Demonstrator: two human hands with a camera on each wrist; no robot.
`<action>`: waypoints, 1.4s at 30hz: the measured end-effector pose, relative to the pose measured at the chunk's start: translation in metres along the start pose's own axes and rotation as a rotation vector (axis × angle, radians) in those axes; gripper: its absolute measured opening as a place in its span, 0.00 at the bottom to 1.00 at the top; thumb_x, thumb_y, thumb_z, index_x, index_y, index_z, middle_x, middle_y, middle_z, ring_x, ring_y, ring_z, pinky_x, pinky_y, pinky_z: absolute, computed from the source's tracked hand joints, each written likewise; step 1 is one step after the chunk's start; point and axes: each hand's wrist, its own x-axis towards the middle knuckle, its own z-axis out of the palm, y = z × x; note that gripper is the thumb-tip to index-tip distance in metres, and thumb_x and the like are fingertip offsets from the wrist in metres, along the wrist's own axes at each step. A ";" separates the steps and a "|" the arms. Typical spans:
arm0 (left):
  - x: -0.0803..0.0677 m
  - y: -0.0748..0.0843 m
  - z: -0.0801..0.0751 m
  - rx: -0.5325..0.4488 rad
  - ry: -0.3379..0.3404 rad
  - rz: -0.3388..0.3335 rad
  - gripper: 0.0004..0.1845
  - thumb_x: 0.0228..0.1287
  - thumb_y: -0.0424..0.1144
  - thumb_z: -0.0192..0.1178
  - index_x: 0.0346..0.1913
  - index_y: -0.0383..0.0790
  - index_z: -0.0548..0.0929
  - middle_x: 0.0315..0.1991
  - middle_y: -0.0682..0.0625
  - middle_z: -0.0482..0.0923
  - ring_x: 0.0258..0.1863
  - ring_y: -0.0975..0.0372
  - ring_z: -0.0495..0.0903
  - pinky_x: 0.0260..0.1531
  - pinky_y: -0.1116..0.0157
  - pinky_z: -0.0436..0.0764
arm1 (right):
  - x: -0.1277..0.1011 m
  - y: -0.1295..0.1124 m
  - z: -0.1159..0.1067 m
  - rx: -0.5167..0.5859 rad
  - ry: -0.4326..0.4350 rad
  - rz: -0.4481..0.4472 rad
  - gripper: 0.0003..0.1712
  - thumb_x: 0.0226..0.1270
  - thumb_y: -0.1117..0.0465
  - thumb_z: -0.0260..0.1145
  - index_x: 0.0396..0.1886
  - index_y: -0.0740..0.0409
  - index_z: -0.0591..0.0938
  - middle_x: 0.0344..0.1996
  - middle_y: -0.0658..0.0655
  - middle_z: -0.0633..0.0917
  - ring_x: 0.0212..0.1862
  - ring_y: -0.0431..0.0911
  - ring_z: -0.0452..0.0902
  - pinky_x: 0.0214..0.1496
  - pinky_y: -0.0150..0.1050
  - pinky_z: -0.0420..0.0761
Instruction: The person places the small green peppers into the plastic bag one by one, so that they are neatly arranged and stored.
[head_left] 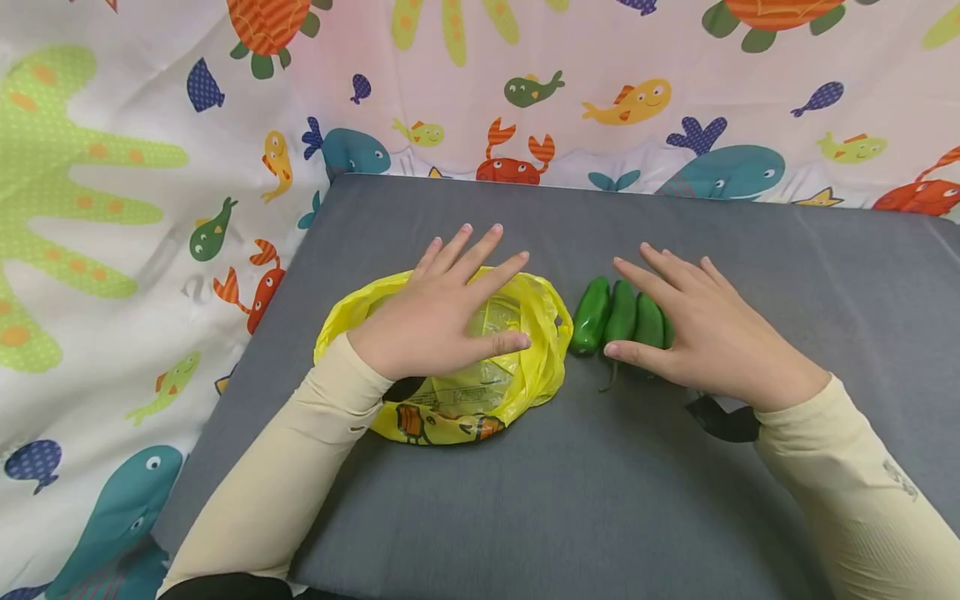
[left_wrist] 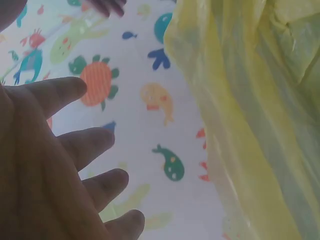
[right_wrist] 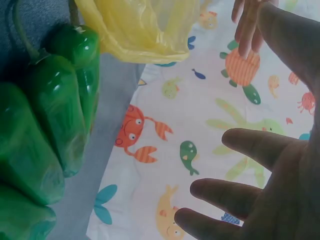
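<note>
In the head view, the left hand (head_left: pixel 442 317) is lying flat with fingers spread and straight on top of the yellow bag (head_left: pixel 450 358), pressing it against the grey mat (head_left: pixel 675 500), with the bag's open rim showing around the palm on all sides. The right hand (head_left: pixel 701 329) is resting flat with fingers straight and slightly apart over the green peppers (head_left: pixel 615 317), which are lying side by side under and just left of its fingertips, close beside the bag but not touching it. Behind the mat a sea-animal cloth (head_left: pixel 112 208) is hanging. In the left wrist view, the left hand's fingers (left_wrist: pixel 85 145) are stretching out straight and apart, gripping nothing, while the bag (left_wrist: pixel 250 110) is filling the space to their right. In the right wrist view, the right hand's fingers (right_wrist: pixel 255 145) are also stretching out open, and the peppers (right_wrist: pixel 50 115) are lying in a row to their left on the mat (right_wrist: pixel 110 110), the bag's edge (right_wrist: pixel 140 30) sitting just beyond them
</note>
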 end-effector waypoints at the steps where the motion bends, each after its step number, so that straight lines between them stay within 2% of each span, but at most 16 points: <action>1: -0.001 -0.002 -0.001 -0.011 0.009 -0.004 0.47 0.58 0.81 0.34 0.78 0.65 0.46 0.79 0.54 0.34 0.77 0.53 0.30 0.73 0.47 0.35 | -0.001 0.001 0.000 0.002 0.002 0.003 0.55 0.55 0.26 0.63 0.78 0.42 0.57 0.76 0.63 0.55 0.73 0.66 0.53 0.73 0.63 0.38; 9: -0.004 -0.023 -0.006 -0.097 0.073 -0.043 0.46 0.60 0.78 0.41 0.78 0.63 0.48 0.79 0.55 0.36 0.77 0.54 0.32 0.72 0.45 0.36 | -0.007 0.010 0.001 0.027 0.003 0.034 0.55 0.56 0.28 0.65 0.78 0.45 0.57 0.76 0.62 0.55 0.74 0.62 0.52 0.74 0.62 0.38; 16: -0.010 -0.039 -0.012 -0.146 0.063 -0.092 0.45 0.62 0.75 0.44 0.78 0.60 0.50 0.79 0.54 0.39 0.77 0.55 0.32 0.72 0.44 0.36 | -0.014 0.018 0.003 0.064 -0.016 0.101 0.54 0.57 0.30 0.66 0.78 0.44 0.56 0.76 0.62 0.54 0.74 0.62 0.52 0.74 0.60 0.39; 20: -0.010 -0.051 -0.013 -0.176 0.032 -0.137 0.44 0.63 0.73 0.46 0.78 0.57 0.53 0.79 0.52 0.42 0.78 0.53 0.34 0.72 0.45 0.36 | -0.019 0.025 0.004 0.088 -0.015 0.139 0.54 0.57 0.31 0.67 0.78 0.45 0.57 0.76 0.63 0.54 0.73 0.64 0.54 0.73 0.62 0.41; 25: -0.006 -0.069 -0.010 -0.182 -0.061 -0.240 0.44 0.64 0.72 0.46 0.77 0.52 0.57 0.78 0.45 0.46 0.77 0.47 0.38 0.72 0.43 0.40 | -0.023 0.036 -0.001 0.124 0.000 0.164 0.52 0.59 0.35 0.68 0.78 0.46 0.57 0.76 0.64 0.54 0.72 0.68 0.53 0.72 0.65 0.42; 30: -0.004 -0.084 -0.006 -0.219 -0.153 -0.288 0.44 0.66 0.70 0.47 0.77 0.48 0.57 0.77 0.43 0.49 0.77 0.46 0.43 0.72 0.44 0.44 | -0.026 0.048 -0.006 0.135 -0.003 0.197 0.51 0.60 0.38 0.69 0.78 0.46 0.56 0.75 0.65 0.55 0.72 0.69 0.51 0.65 0.70 0.53; 37: -0.014 -0.110 -0.013 -0.334 -0.207 -0.346 0.40 0.66 0.66 0.52 0.77 0.55 0.57 0.75 0.50 0.56 0.74 0.53 0.55 0.68 0.46 0.59 | -0.027 0.064 -0.010 0.136 -0.019 0.251 0.46 0.65 0.39 0.65 0.76 0.53 0.61 0.70 0.67 0.65 0.69 0.66 0.58 0.61 0.68 0.61; 42: -0.020 -0.125 -0.017 -0.356 -0.232 -0.354 0.36 0.69 0.61 0.53 0.76 0.57 0.59 0.75 0.50 0.56 0.72 0.49 0.58 0.65 0.43 0.63 | -0.031 0.075 -0.010 0.117 -0.032 0.278 0.39 0.71 0.40 0.58 0.73 0.58 0.66 0.66 0.68 0.70 0.63 0.66 0.67 0.56 0.66 0.66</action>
